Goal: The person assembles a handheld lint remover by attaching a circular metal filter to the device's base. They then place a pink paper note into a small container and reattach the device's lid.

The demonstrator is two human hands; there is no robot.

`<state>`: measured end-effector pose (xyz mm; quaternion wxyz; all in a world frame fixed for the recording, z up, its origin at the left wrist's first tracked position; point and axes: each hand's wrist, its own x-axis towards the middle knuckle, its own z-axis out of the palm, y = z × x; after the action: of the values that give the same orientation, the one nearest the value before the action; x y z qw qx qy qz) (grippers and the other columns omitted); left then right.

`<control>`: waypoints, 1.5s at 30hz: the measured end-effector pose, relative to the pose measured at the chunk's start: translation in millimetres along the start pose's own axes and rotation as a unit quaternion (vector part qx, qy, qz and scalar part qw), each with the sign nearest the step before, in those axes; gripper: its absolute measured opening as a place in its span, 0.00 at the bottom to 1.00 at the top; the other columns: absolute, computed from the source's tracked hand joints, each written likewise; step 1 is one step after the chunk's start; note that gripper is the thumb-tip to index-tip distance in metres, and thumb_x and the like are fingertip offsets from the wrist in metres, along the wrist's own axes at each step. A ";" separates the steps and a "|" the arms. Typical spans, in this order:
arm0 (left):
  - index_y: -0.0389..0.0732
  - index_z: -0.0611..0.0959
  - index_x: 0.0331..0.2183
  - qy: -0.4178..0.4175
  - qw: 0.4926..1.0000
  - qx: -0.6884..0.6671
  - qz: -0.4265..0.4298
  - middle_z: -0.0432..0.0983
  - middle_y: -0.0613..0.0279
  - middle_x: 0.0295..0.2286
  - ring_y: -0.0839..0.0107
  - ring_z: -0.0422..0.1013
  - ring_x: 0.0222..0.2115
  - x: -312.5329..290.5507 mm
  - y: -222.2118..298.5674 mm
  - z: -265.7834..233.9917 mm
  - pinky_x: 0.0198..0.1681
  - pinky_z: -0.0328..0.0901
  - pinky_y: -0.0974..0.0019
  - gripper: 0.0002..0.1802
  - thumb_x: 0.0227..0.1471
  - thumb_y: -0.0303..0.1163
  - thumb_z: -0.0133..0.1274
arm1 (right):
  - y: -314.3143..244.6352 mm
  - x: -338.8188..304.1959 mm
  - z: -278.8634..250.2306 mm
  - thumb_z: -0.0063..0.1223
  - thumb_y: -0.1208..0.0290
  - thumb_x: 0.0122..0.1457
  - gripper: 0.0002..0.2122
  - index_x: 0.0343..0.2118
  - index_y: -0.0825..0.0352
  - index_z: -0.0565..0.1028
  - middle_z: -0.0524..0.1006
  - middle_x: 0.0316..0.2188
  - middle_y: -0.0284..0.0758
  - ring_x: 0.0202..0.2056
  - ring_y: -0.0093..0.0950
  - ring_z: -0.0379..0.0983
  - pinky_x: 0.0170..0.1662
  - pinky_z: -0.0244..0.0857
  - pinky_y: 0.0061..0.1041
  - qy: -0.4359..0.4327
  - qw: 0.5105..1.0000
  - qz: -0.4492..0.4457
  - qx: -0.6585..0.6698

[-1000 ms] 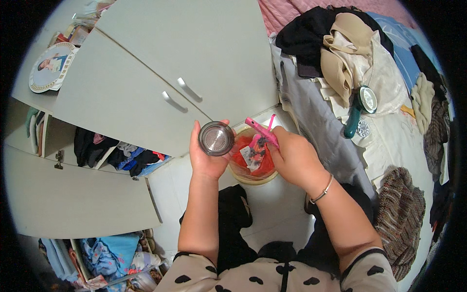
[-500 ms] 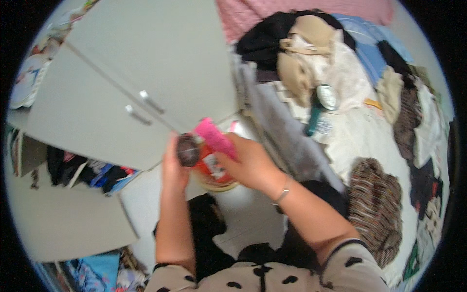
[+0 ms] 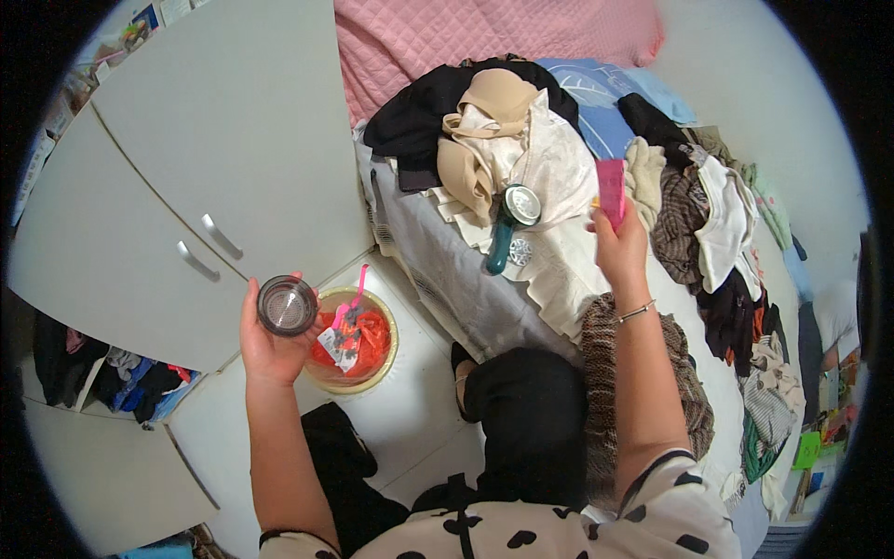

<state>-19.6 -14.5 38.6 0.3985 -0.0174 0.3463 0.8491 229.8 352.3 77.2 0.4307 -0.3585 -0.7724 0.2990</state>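
Note:
My left hand (image 3: 270, 356) is wrapped round a small dark, round see-through cup (image 3: 287, 306) with what looks like a mesh bottom, held up beside the waste bin. Out over the bed, my right hand (image 3: 622, 250) grips a flat pink strip (image 3: 611, 191); its exact kind is unclear. Nearer the middle, a dark green handheld shower head (image 3: 501, 244) with a round pale face lies on the white cloth. A round perforated disc (image 3: 520, 252) rests against its handle.
A yellow-rimmed waste bin (image 3: 387, 361) with a red liner and scraps stands on the tiled floor. Grey cupboard doors (image 3: 223, 121) rise at the left. The bed carries beige bras (image 3: 466, 172), a brown striped knit (image 3: 605, 373) and other piled clothes.
My hands have moved apart: the right carried the pink strip away to the right over the bed, while the left shifted left with the round cup. The bin is now less covered.

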 end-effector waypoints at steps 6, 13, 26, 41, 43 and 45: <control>0.37 0.75 0.45 -0.026 0.999 -0.033 -0.022 0.74 0.49 0.41 0.59 0.70 0.43 0.9 -10.2 2.7 0.45 0.66 0.55 0.28 0.59 0.51 0.38 | 78.5 -4.7 -56.1 0.57 0.65 0.48 0.25 0.49 0.67 0.67 0.70 0.46 0.51 0.45 0.48 0.70 0.47 0.66 0.40 -0.044 0.898 0.099 -0.426; 0.38 0.72 0.50 -0.046 0.998 -0.015 -0.030 0.71 0.47 0.46 0.55 0.68 0.46 4.0 -20.1 3.1 0.48 0.64 0.52 0.27 0.59 0.49 0.38 | 64.6 -14.8 -34.9 0.62 0.63 0.48 0.23 0.45 0.68 0.71 0.73 0.42 0.46 0.43 0.40 0.71 0.44 0.67 0.35 0.012 0.935 -0.112 -0.337; 0.34 0.70 0.50 -0.042 0.995 -0.049 -0.070 0.68 0.42 0.48 0.47 0.66 0.50 9.3 -28.1 15.8 0.48 0.66 0.44 0.26 0.61 0.44 0.34 | 30.8 -49.4 67.7 0.64 0.65 0.41 0.21 0.39 0.68 0.74 0.73 0.38 0.45 0.41 0.41 0.70 0.46 0.65 0.34 -0.170 0.969 0.008 -0.179; 0.36 0.69 0.48 -0.036 0.986 0.011 -0.161 0.71 0.45 0.44 0.46 0.68 0.47 3.6 -66.5 41.4 0.48 0.63 0.44 0.26 0.60 0.48 0.39 | 51.3 -53.6 41.7 0.67 0.67 0.45 0.22 0.41 0.71 0.71 0.76 0.30 0.37 0.29 0.27 0.72 0.36 0.68 0.24 -0.078 0.991 0.104 0.042; 0.32 0.71 0.46 -0.071 0.982 0.005 -0.172 0.71 0.43 0.44 0.47 0.67 0.49 -1.9 -78.3 39.9 0.53 0.61 0.45 0.23 0.59 0.43 0.42 | 57.2 -56.0 37.8 0.67 0.67 0.45 0.22 0.41 0.71 0.71 0.76 0.29 0.34 0.28 0.23 0.71 0.34 0.68 0.22 -0.055 0.987 0.119 0.097; 0.33 0.72 0.45 -0.057 0.982 0.037 -0.174 0.72 0.43 0.44 0.45 0.67 0.49 -2.9 -96.9 47.9 0.53 0.61 0.47 0.22 0.59 0.41 0.43 | 60.5 -58.5 31.3 0.67 0.67 0.46 0.22 0.41 0.71 0.71 0.76 0.29 0.33 0.28 0.20 0.70 0.34 0.68 0.20 -0.049 0.979 0.145 0.137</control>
<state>60.9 55.3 20.3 0.5599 -0.0138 0.3457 0.7529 242.0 334.2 -9.9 0.3894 -0.3891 -0.6839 0.4788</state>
